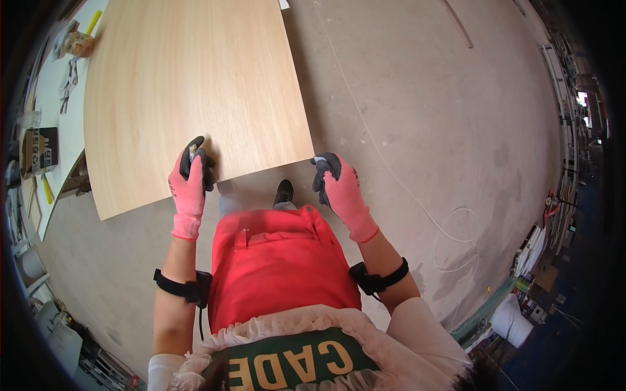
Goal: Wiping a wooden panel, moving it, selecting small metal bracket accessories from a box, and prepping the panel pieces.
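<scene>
Both of my hands wear pink gloves with dark grey fingers. A large wood-grain board (202, 85) stretches away in front of me. My left hand (192, 173) is at its near edge, over the surface, fingers curled around a small pale-and-brown piece (193, 151) too small to name. Just off the board's near right corner is my right hand (336, 186), its fingers pinched together. Something small and whitish shows at those fingertips, but I cannot tell what. Whether the right fingertips touch the corner is unclear.
A white table (49, 133) at the left carries a dark printed box (40, 151), a yellow-handled tool (47, 189) and a grey cloth or glove (68, 81). A thin white cord (417, 202) trails over the concrete floor at the right. Shelving with clutter lines the far right.
</scene>
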Demonstrator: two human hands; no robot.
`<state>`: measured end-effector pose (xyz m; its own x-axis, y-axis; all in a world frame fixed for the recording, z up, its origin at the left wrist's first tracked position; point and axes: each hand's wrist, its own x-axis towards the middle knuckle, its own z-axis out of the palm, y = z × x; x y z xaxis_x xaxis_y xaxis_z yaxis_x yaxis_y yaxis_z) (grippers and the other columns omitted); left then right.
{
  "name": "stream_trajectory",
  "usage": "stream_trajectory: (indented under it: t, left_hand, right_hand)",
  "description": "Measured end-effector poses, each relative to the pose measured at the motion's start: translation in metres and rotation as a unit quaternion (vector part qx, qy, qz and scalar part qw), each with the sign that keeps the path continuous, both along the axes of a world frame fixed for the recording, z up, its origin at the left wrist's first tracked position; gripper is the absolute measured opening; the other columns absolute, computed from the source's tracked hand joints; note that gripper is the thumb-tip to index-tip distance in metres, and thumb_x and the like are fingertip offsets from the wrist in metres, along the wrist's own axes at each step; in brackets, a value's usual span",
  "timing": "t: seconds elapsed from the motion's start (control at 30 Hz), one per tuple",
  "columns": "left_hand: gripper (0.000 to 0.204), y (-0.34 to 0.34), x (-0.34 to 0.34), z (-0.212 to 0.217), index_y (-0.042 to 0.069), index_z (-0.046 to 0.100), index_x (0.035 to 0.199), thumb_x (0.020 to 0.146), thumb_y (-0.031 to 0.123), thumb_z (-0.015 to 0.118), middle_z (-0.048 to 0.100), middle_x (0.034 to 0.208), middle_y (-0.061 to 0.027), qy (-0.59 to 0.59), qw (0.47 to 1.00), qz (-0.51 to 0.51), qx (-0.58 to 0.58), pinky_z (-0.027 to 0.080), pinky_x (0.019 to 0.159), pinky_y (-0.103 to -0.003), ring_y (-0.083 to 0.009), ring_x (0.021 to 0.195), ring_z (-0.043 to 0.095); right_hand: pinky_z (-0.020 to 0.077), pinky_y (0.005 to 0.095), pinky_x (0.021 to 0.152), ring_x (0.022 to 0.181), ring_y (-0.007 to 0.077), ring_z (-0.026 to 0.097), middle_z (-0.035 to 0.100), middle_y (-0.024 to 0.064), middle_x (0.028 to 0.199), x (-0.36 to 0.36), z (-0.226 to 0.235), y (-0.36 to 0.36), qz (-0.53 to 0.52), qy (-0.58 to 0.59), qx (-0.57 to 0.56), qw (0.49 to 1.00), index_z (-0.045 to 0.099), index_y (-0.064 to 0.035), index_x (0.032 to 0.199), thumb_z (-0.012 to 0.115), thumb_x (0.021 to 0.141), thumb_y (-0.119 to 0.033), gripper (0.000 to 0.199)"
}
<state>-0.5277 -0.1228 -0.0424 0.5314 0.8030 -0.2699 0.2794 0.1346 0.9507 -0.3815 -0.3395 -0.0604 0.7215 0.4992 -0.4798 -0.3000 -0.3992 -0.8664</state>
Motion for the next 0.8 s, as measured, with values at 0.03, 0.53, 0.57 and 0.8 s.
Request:
stream_trajectory:
  t: [0.03, 0.53, 0.57, 0.8]
  left_hand:
    - [0.029, 0.000, 0.001, 0.001, 0.003, 0.056, 0.116, 0.091, 0.016, 0.048, 0.057, 0.070, -0.0028, 0.004, 1.000, -0.003, -0.001, 0.035, 0.041, -0.021, -0.0052, 0.049, 0.045]
    - [0.033, -0.010, -0.016, 0.024, 0.001, 0.056, 0.116, 0.084, 0.007, 0.053, 0.060, 0.089, -0.0015, 0.033, 0.995, -0.086, -0.046, 0.043, 0.071, -0.020, -0.0060, 0.076, 0.052]
    - [0.033, -0.020, -0.017, 0.034, 0.001, 0.057, 0.115, 0.082, 0.005, 0.054, 0.060, 0.089, -0.0020, 0.031, 0.993, -0.105, -0.038, 0.044, 0.071, -0.020, -0.0065, 0.076, 0.052]
    - [0.037, -0.047, -0.022, 0.078, -0.002, 0.058, 0.106, 0.071, 0.002, 0.065, 0.059, 0.096, -0.0083, -0.057, 0.958, -0.249, 0.128, 0.045, 0.065, -0.024, -0.0139, 0.078, 0.056]
  right_hand:
    - [0.0331, 0.0243, 0.039, 0.043, 0.0094, 0.042, 0.055, 0.0072, 0.063, 0.000, -0.002, 0.000, 0.000, 0.000, 0.000, 1.000, 0.054, 0.0002, 0.104, 0.037, 0.085, 0.001, 0.025]
    - [0.0469, 0.0313, 0.066, 0.070, 0.0227, 0.059, 0.061, 0.0132, 0.080, 0.003, 0.040, 0.001, -0.021, 0.103, -0.070, 0.992, 0.054, 0.0006, 0.106, 0.048, 0.080, 0.000, 0.027]
    - [0.0469, 0.0312, 0.064, 0.071, 0.0227, 0.059, 0.061, 0.0138, 0.084, -0.002, 0.040, -0.001, 0.008, 0.013, -0.051, 0.999, 0.054, 0.0005, 0.106, 0.049, 0.080, 0.000, 0.027]
    - [0.0477, 0.0330, 0.059, 0.069, 0.0279, 0.058, 0.059, 0.0121, 0.084, -0.038, 0.136, 0.016, 0.301, -0.454, 0.017, 0.839, 0.056, -0.0027, 0.100, 0.065, 0.067, -0.005, 0.034]
